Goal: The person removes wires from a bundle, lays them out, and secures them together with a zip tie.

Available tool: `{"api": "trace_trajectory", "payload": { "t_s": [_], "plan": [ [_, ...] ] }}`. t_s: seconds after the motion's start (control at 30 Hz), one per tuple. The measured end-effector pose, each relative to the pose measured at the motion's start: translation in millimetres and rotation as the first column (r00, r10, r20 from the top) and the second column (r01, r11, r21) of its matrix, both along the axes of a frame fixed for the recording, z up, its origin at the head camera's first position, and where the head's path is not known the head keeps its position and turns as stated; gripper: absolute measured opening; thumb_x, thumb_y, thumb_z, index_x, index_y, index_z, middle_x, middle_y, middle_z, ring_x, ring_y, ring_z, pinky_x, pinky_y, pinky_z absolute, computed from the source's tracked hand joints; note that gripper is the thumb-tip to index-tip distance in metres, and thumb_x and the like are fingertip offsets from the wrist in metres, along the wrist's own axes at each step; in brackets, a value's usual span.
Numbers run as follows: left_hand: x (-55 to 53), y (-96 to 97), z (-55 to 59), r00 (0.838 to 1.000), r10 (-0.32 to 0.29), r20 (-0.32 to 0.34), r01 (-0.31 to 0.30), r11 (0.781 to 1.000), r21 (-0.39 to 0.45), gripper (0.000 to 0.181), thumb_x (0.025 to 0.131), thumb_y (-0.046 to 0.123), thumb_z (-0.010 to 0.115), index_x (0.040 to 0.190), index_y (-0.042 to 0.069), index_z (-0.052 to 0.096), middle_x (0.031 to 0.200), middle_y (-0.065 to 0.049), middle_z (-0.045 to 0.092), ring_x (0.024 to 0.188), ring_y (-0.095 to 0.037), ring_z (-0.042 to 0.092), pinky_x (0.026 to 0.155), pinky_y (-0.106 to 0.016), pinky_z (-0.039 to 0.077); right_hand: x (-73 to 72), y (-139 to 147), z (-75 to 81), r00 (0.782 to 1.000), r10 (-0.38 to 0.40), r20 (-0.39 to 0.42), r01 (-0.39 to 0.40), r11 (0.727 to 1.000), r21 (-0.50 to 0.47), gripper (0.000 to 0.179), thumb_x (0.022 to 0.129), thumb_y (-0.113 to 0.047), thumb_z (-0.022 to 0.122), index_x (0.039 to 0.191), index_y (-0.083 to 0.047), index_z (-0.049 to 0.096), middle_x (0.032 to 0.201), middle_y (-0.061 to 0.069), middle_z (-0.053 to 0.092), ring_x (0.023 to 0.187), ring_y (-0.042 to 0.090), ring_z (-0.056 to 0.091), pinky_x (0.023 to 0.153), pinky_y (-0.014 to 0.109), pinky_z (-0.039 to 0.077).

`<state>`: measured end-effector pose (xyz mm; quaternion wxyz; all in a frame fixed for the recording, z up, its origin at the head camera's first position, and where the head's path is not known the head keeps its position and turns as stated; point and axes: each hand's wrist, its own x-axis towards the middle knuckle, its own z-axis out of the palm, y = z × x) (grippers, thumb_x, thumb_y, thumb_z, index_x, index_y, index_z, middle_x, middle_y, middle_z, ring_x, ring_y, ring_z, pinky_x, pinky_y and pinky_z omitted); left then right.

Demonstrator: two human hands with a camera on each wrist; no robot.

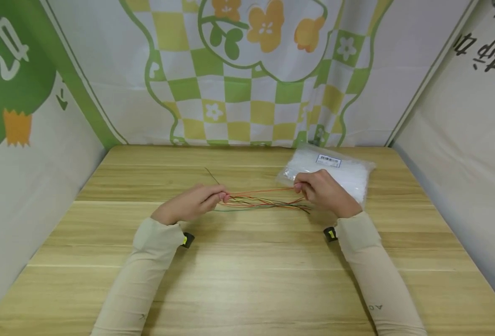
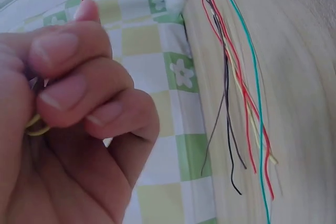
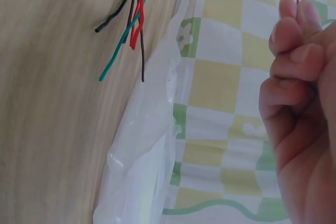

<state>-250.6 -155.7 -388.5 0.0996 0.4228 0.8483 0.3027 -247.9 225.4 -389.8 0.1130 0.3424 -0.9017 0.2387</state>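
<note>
Head view alone shows 2 hands [image 1: 194, 203] [image 1: 326, 192] pinching wire [image 1: 261, 191].

About midway between the left and right edges of the surface [image 1: 239, 280], the wires [image 2: 243, 88] are red, black, dark brown, pale yellow and blue-green. The surface is pale yellowish wood, its darker grain streaking from left edge to right. Near its far right corner the bag [image 1: 350, 178] is clear over white, its label [image 1: 329, 161] white bordered in blue. Beyond the far edge the cloth [image 1: 238, 91] is checked green, yellow and white, with orange flowers. The sleeves [image 1: 152, 261] are cream.
</note>
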Motion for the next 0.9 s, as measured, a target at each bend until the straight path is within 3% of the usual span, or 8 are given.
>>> {"api": "trace_trajectory", "payload": {
  "t_s": [0.17,0.3,0.4,0.6,0.8,0.9],
  "plan": [
    [-2.0,-1.9,-1.5,0.996,0.08,0.034,-0.08,0.997,-0.008,0.026,0.115,0.009,0.039,0.112,-0.001,0.063,0.073,0.004,0.05,0.062,-0.004,0.043,0.071,-0.025,0.045,1.5,-5,1.4,0.999,0.031,-0.026,-0.031,0.999,0.008,0.03,0.102,0.007,0.057,0.082,-0.012,0.07,0.072,0.001,0.068,0.06,0.005,0.047,0.064,0.028,0.048],
    [-2.5,-4.6,-1.8,0.978,0.209,-0.013,-0.209,0.978,-0.025,0.024,0.113,0.002,0.04,0.102,-0.001,0.061,0.068,0.002,0.054,0.059,-0.008,0.051,0.066,-0.026,0.046,5.6,-12,6.2,0.995,0.086,-0.052,-0.085,0.996,0.011,0.031,0.097,0.012,0.052,0.082,-0.01,0.069,0.073,0.004,0.07,0.059,0.006,0.047,0.063,0.028,0.048],
    [-2.3,-5.7,-1.9,0.963,0.265,-0.05,-0.267,0.963,-0.038,0.025,0.111,-0.001,0.043,0.098,0.0,0.064,0.066,0.0,0.059,0.059,-0.01,0.054,0.067,-0.028,0.049,7.4,-15,6.8,0.993,0.098,-0.063,-0.098,0.995,0.014,0.033,0.095,0.013,0.05,0.081,-0.011,0.068,0.071,0.003,0.069,0.059,0.005,0.046,0.062,0.027,0.047],
    [-1.1,-4.8,-0.7,0.953,0.292,-0.08,-0.298,0.952,-0.068,0.027,0.11,-0.002,0.045,0.106,0.001,0.071,0.068,-0.005,0.068,0.063,-0.01,0.057,0.074,-0.033,0.051,7.2,-9,5.0,0.999,0.05,-0.013,-0.05,0.999,0.005,0.031,0.1,0.009,0.054,0.082,-0.011,0.069,0.071,0.0,0.066,0.06,0.005,0.045,0.065,0.027,0.047],
    [-3.2,-6.2,-2.0,0.949,0.295,-0.108,-0.304,0.949,-0.081,0.03,0.111,0.004,0.047,0.087,0.005,0.064,0.064,0.0,0.063,0.059,-0.011,0.049,0.063,-0.027,0.043,1.3,4,-0.9,1.0,-0.012,0.008,0.012,1.0,-0.014,0.028,0.1,0.007,0.058,0.082,-0.009,0.072,0.075,0.006,0.071,0.06,0.007,0.048,0.064,0.028,0.046],
    [-4.6,-7.7,-3.4,0.964,0.249,-0.09,-0.255,0.965,-0.061,0.025,0.11,-0.002,0.045,0.107,0.003,0.07,0.066,0.001,0.058,0.06,-0.01,0.049,0.065,-0.027,0.043,-2.8,5,-4.8,1.0,-0.022,0.011,0.022,1.0,0.001,0.03,0.098,0.008,0.056,0.081,-0.011,0.071,0.076,0.006,0.073,0.061,0.008,0.051,0.063,0.028,0.047]
  ]
}}
